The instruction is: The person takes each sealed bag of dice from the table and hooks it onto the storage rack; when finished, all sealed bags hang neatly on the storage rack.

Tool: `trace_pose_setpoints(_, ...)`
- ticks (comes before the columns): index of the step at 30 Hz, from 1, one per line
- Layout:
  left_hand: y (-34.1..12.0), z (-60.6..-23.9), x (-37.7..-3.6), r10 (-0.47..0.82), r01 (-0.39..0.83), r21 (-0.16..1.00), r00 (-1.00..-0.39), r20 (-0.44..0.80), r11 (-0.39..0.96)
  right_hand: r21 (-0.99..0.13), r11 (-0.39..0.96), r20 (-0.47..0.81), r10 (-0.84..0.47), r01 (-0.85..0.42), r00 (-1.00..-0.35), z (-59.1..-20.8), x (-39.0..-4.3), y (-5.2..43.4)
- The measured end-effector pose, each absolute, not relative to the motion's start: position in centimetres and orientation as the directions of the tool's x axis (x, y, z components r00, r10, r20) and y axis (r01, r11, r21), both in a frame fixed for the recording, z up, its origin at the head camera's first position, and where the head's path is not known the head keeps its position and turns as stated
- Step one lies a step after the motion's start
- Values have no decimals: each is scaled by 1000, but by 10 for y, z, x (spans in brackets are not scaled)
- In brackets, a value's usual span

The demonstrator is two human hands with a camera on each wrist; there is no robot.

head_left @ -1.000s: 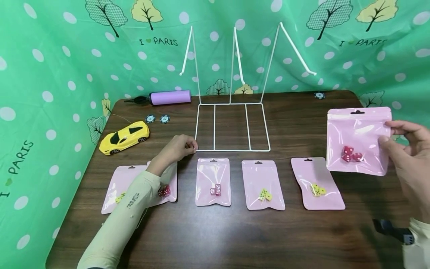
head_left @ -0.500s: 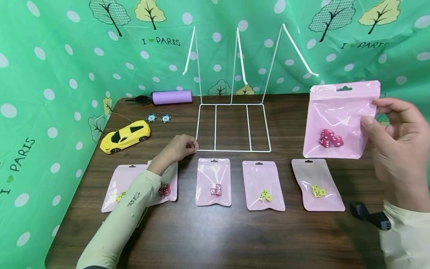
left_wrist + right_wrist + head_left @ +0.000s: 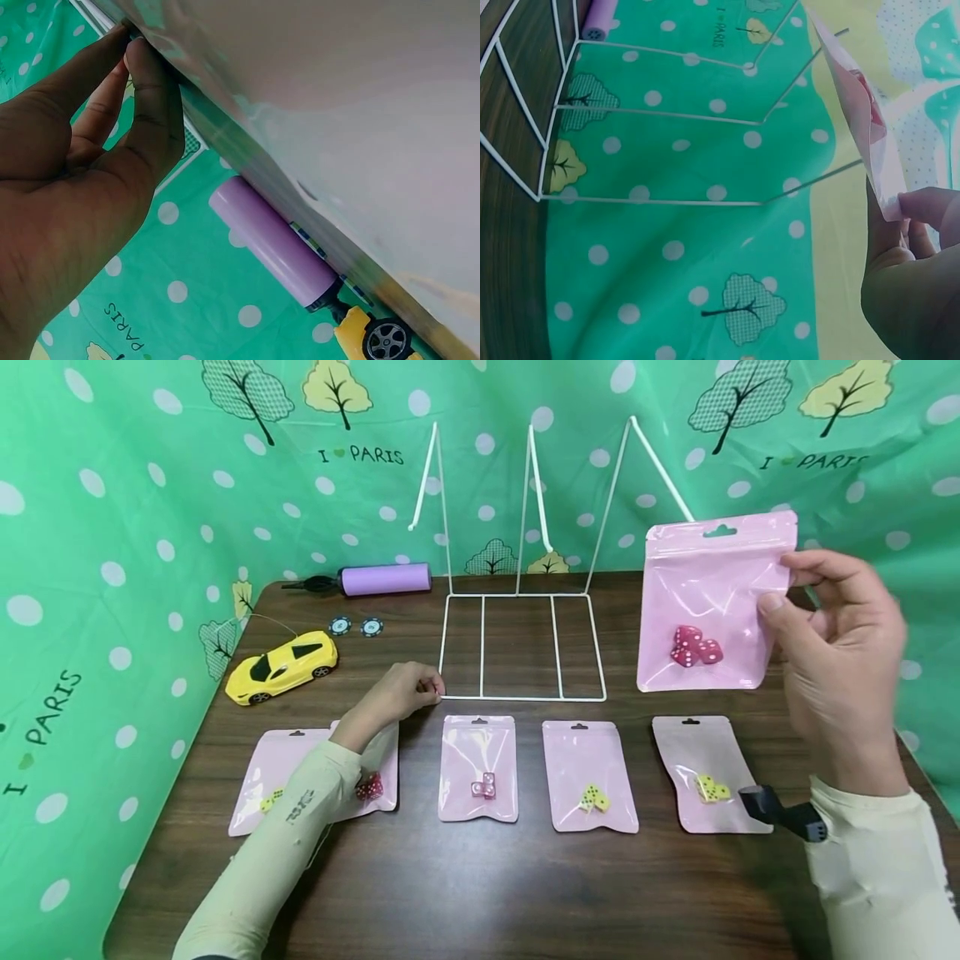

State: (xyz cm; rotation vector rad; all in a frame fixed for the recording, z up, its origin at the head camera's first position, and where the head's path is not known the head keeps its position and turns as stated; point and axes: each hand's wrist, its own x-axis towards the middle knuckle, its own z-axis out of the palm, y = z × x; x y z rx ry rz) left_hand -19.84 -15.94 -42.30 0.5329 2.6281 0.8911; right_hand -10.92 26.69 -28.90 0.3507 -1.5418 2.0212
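Five pink pouches [image 3: 477, 768] of dice lie in a row along the near table [image 3: 480, 893]. Beyond them the left hand [image 3: 396, 690] pinches the white wire rack [image 3: 521, 645] at its front corner. The right hand [image 3: 836, 664] pinches a pink pouch of red dice [image 3: 708, 602] by its edge, holding it upright in the air beside the rack's right hook.

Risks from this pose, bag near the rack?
1. The right hand pinches the pink bag by one side edge only, so it may swing or slip.
2. The bag's hang hole looks small against the wire rack hook, so threading may miss.
3. The left hand pinches just the rack's front corner, so a bump might tip it.
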Motion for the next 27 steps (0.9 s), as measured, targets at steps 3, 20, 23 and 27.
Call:
trace_pose_setpoints(3, -161, -425, -198, 432, 234, 633, -885, -176, 738, -803, -183, 511, 277, -567, -814, -290, -115, 263)
trace_pose_setpoints(20, -163, -426, -199, 448, 272, 642, -885, -125, 717, -833, -293, 388, 294, -469, -874, -300, -183, 245)
trace_pose_setpoints(23, -162, -426, -199, 450, 272, 642, -884, -128, 717, -841, -285, 374, 308, -460, -875, -299, -200, 243)
trace_pose_setpoints(27, -162, -425, -199, 446, 264, 641, -884, -138, 721, -858, -260, 357, 321, -444, -877, -296, -218, 240)
